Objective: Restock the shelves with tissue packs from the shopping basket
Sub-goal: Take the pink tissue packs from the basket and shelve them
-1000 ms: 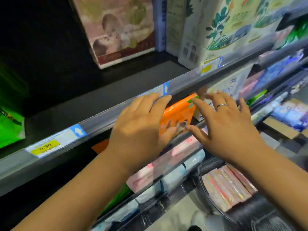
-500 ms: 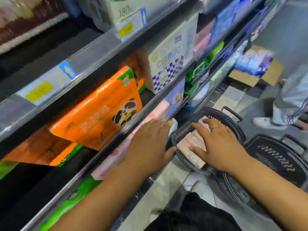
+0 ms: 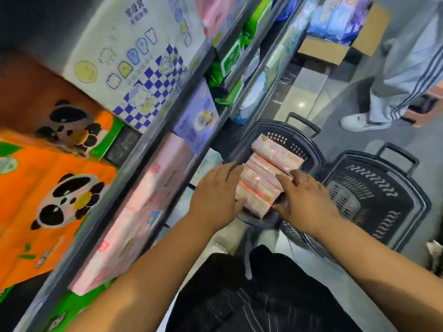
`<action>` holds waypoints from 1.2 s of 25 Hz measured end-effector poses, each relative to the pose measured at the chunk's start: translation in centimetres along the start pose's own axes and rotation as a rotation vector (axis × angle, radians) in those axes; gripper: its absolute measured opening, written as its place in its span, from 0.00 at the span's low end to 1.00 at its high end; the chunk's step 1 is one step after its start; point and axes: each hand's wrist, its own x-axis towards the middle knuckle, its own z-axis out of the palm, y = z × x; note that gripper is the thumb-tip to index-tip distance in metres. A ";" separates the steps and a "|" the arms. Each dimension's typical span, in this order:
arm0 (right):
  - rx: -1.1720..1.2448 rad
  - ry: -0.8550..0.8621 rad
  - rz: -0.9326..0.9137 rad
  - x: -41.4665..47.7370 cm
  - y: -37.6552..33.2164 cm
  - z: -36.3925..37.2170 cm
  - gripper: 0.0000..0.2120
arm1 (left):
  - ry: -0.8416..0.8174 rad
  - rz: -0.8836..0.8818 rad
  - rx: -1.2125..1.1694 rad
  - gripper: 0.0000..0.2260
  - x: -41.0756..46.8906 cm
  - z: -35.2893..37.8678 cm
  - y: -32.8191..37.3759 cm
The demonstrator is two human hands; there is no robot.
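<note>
straight-fingered left hand (image 3: 215, 195) and right hand (image 3: 305, 203) flank the tissue packs (image 3: 263, 176), likely soft, light, slick: clamp their ends.

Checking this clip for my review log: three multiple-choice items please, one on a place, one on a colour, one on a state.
1. The packs between the hands lie: A on the floor; B in the basket; C in a box.
2. The panda packs are: A blue; B orange; C white.
3. The left hand and right hand: A touch the packs; B rest on the shelf; C hang idle.
Key: B, basket walls surround them; B, orange wrapping; A, one hand at each end.
</note>
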 end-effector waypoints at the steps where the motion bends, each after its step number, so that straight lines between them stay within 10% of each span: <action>1: 0.007 -0.007 0.018 1.1 0.9 0.6 0.37 | -0.020 0.019 0.008 0.33 1.8 1.0 -0.1; 30: 0.128 0.117 0.513 35.4 18.2 31.4 0.50 | -0.240 0.415 0.424 0.41 42.2 39.1 -10.8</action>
